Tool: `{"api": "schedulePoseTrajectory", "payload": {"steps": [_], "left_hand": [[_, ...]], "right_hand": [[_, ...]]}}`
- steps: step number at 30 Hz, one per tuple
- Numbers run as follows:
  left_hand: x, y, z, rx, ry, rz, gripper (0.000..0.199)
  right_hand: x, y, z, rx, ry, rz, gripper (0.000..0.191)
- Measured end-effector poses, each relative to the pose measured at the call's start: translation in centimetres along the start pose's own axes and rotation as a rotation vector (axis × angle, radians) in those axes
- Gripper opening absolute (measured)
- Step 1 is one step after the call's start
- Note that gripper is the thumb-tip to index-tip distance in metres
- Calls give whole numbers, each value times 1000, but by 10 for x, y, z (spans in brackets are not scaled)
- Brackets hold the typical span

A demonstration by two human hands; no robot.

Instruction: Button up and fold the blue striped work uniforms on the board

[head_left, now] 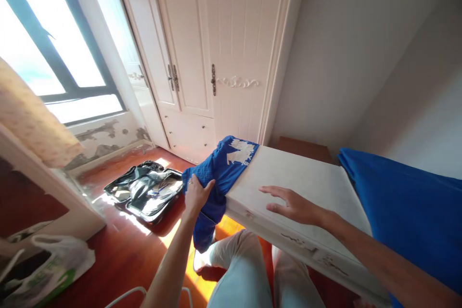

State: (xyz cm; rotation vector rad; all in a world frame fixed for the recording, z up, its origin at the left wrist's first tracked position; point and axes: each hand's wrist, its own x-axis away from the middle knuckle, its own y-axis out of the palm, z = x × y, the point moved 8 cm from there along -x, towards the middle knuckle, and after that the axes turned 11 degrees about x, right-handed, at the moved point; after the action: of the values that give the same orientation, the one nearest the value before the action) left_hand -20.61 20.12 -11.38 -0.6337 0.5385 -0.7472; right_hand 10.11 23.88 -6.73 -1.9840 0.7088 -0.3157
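A blue cloth garment (220, 166) with a pale, flaking print drapes over the left end of a long white cabinet top (296, 173) and hangs down its side. My left hand (197, 192) lies on the garment's left part, thumb and fingers apart, a ring on one finger; whether it pinches any fabric does not show. Over the white top, right of the garment, my right hand (290, 204) hovers with its fingers spread and nothing in it.
An open suitcase (147, 190) with packed items lies on the wooden floor at left. A plastic bag (61, 264) sits lower left. White wardrobes (231, 33) stand behind. Blue fabric (407, 207) covers the right side. My legs are below the cabinet's front edge.
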Motion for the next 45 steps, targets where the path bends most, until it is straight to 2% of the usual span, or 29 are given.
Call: {"api": "schedulePoseTrajectory", "payload": {"steps": [2, 4, 7, 9, 11, 13, 16, 18, 20, 21, 22, 25, 26, 28, 30, 33, 35, 37, 40, 43, 45], "left_hand": [[-2, -1, -1, 13, -9, -61, 52], [1, -7, 3, 31, -9, -47, 33], [18, -12, 17, 166, 40, -21, 24], [38, -10, 35, 317, 166, -78, 20], [63, -4, 49, 428, 307, -202, 24], [83, -1, 46, 445, 334, -283, 32], [97, 0, 17, 438, 158, -332, 37], [106, 5, 3, 515, 49, -483, 39], [112, 7, -2, 547, 1, -617, 45], [112, 3, -3, 529, -3, -618, 48], [108, -4, -4, 501, 0, -571, 50], [92, -29, -8, 482, 11, -284, 51], [88, -32, -9, 499, 6, -217, 53], [82, -27, -9, 512, 12, -159, 60], [81, -10, -2, 506, 57, -179, 67], [87, 26, 13, 519, 93, -263, 79], [94, 47, 21, 565, 62, -306, 90], [101, 59, 25, 622, 1, -317, 97], [113, 63, 28, 747, -89, -376, 80], [124, 49, 34, 884, -131, -428, 51], [131, 37, 39, 922, -146, -431, 42]], "right_hand": [[-44, 7, -7, -35, -66, 53, 52], [-89, 14, -9, 29, -89, 138, 50], [-147, 20, -3, 264, -31, 271, 59], [-176, 30, 5, 412, -18, 238, 67], [-189, 42, 13, 515, -55, 120, 66], [-186, 48, 22, 570, -89, 24, 55], [-160, 40, 35, 627, -68, -5, 32], [-136, 30, 39, 684, -31, -13, 27], [-114, 21, 39, 737, 10, -26, 25], [-104, 16, 38, 757, 27, -33, 25], [-95, 12, 35, 776, 46, -40, 24], [-73, -1, 23, 829, 100, -46, 22], [-67, -5, 18, 846, 113, -48, 22], [-55, -10, 8, 871, 123, -53, 22], [-44, -14, -1, 874, 115, -58, 22], [-26, -14, -9, 852, 58, -86, 20], [-14, -11, -12, 837, -2, -121, 18], [-3, -9, -14, 842, -57, -155, 16], [3, -5, -15, 850, -113, -207, 15], [-6, 2, -16, 714, -178, -297, 16], [-25, 2, -14, 541, -210, -337, 20]]}}
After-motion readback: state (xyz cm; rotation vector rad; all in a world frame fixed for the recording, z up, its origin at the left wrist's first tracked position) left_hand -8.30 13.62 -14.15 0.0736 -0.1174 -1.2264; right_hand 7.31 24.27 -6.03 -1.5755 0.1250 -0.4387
